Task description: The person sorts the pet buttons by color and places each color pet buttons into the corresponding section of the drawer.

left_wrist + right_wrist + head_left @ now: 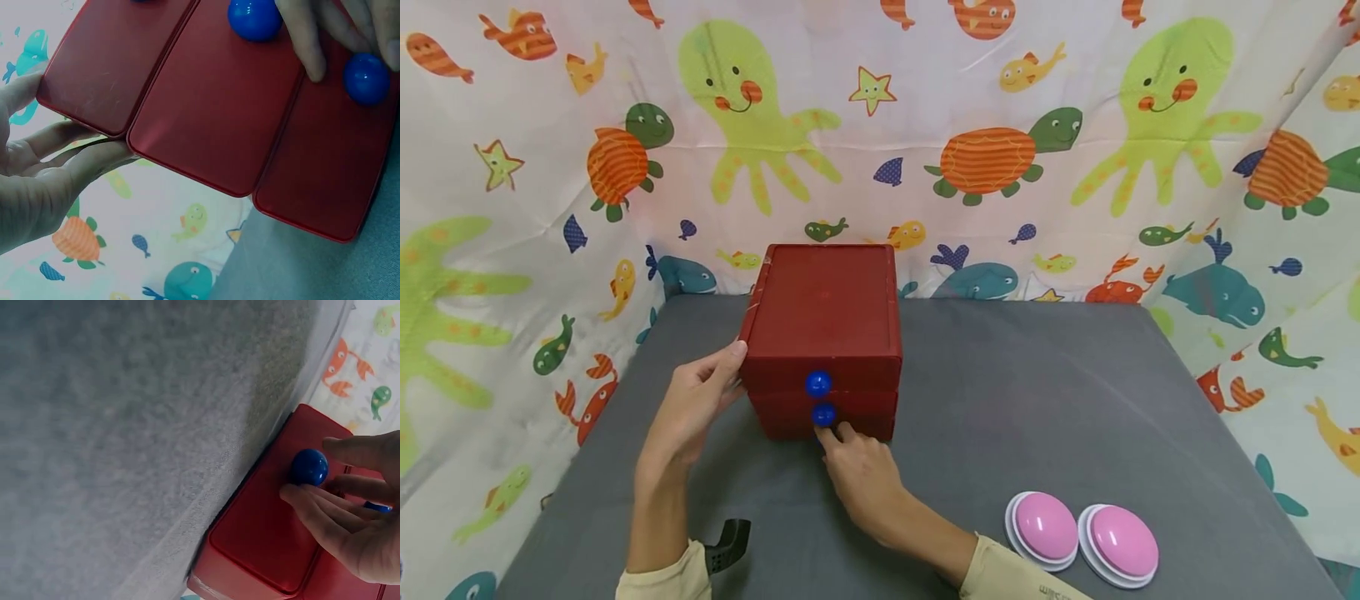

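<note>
A dark red box of stacked drawers stands on the grey table, with round blue knobs on its front. In the left wrist view three drawer fronts show, all flush. My left hand rests against the box's left side, thumb at the top edge and fingers extended along the side. At the lowest blue knob is my right hand, its fingers spread about the knob. One fingertip touches or nearly touches the knob, while a gap shows at another. Above it sits the middle blue knob.
Two pink push buttons with white rims, a left one and a right one, lie at the table's front right. A black strap-like piece is by the left wrist. A sea-animal curtain hangs behind and at both sides.
</note>
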`<state>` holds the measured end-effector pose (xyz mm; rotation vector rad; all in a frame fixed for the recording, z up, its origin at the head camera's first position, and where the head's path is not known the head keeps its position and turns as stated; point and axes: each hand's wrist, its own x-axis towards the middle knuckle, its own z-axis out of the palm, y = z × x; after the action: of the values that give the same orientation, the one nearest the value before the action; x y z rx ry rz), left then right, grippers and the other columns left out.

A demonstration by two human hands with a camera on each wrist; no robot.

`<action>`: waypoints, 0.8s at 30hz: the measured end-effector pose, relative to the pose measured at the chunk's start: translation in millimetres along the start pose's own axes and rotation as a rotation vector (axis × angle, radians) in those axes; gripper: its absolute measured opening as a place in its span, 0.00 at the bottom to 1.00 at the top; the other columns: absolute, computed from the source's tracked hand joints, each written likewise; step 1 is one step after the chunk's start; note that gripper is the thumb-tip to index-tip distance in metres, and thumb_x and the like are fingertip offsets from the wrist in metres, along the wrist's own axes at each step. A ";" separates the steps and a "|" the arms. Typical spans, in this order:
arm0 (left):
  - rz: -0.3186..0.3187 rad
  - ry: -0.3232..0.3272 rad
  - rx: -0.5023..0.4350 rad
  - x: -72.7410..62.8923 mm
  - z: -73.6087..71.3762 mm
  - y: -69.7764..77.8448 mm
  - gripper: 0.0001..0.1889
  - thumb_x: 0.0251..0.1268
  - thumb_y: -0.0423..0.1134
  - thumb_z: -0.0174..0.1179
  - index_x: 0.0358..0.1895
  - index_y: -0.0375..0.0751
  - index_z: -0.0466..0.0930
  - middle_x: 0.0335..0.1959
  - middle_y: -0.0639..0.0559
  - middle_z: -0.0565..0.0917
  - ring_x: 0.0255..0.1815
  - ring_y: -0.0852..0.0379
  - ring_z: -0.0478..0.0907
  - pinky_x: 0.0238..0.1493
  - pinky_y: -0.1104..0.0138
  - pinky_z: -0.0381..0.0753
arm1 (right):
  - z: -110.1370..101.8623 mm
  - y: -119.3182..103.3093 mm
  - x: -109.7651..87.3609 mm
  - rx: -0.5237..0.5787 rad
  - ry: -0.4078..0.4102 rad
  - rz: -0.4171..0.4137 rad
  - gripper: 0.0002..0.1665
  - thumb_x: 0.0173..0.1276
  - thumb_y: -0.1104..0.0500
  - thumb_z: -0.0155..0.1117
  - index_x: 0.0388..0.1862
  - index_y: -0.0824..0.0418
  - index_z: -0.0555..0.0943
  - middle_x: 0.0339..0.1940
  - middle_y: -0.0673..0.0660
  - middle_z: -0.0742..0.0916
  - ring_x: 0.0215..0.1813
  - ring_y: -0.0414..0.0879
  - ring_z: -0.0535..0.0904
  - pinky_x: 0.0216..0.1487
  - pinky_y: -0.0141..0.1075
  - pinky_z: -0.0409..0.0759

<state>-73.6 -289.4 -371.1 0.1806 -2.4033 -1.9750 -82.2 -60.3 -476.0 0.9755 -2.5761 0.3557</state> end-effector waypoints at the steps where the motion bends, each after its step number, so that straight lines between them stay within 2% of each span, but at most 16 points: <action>1: 0.000 0.005 0.001 0.0 0.1 0.2 0.37 0.80 0.61 0.51 0.81 0.40 0.63 0.84 0.45 0.63 0.81 0.41 0.66 0.70 0.53 0.74 | 1.3 -0.5 1.1 0.008 -0.011 0.004 0.19 0.65 0.56 0.79 0.53 0.53 0.85 0.33 0.52 0.86 0.29 0.44 0.86 0.23 0.36 0.85; 5: -0.006 0.024 -0.006 -1.0 -0.2 0.3 0.37 0.81 0.60 0.51 0.81 0.38 0.63 0.83 0.44 0.64 0.81 0.40 0.67 0.70 0.53 0.73 | 2.8 -0.1 4.6 0.093 -0.089 0.021 0.20 0.66 0.57 0.78 0.56 0.53 0.85 0.36 0.54 0.87 0.33 0.46 0.88 0.27 0.37 0.87; 10: -0.007 0.016 -0.021 0.5 1.3 0.0 0.38 0.80 0.60 0.52 0.81 0.39 0.63 0.83 0.44 0.64 0.81 0.40 0.67 0.70 0.54 0.74 | -4.1 2.1 4.5 0.163 -0.191 0.041 0.22 0.68 0.59 0.76 0.60 0.56 0.84 0.41 0.54 0.88 0.40 0.46 0.89 0.36 0.36 0.89; 18: -0.026 0.018 -0.031 -2.2 0.5 -2.4 0.38 0.80 0.60 0.51 0.82 0.40 0.60 0.85 0.47 0.59 0.82 0.40 0.65 0.70 0.55 0.72 | -23.4 -12.9 -16.9 0.149 -0.316 -0.044 0.16 0.70 0.58 0.73 0.56 0.56 0.84 0.35 0.53 0.88 0.33 0.42 0.87 0.29 0.31 0.86; 20: -0.021 0.011 -0.036 -0.9 1.5 -1.8 0.38 0.80 0.61 0.52 0.82 0.40 0.60 0.85 0.47 0.59 0.83 0.41 0.64 0.71 0.55 0.72 | -28.8 -16.7 -22.6 0.146 -0.362 -0.040 0.17 0.71 0.57 0.72 0.57 0.55 0.84 0.37 0.53 0.89 0.33 0.41 0.86 0.29 0.32 0.87; 24: -0.009 0.013 -0.044 0.8 2.6 -2.1 0.38 0.80 0.60 0.52 0.82 0.39 0.60 0.85 0.46 0.60 0.82 0.40 0.64 0.71 0.55 0.72 | -37.3 -21.4 -29.1 0.157 -0.505 -0.027 0.21 0.75 0.56 0.69 0.65 0.53 0.82 0.42 0.53 0.89 0.34 0.41 0.83 0.35 0.33 0.89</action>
<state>-74.5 -287.3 -373.7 0.2028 -2.3533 -2.0217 -38.4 -45.7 -452.3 1.2934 -3.0136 0.3431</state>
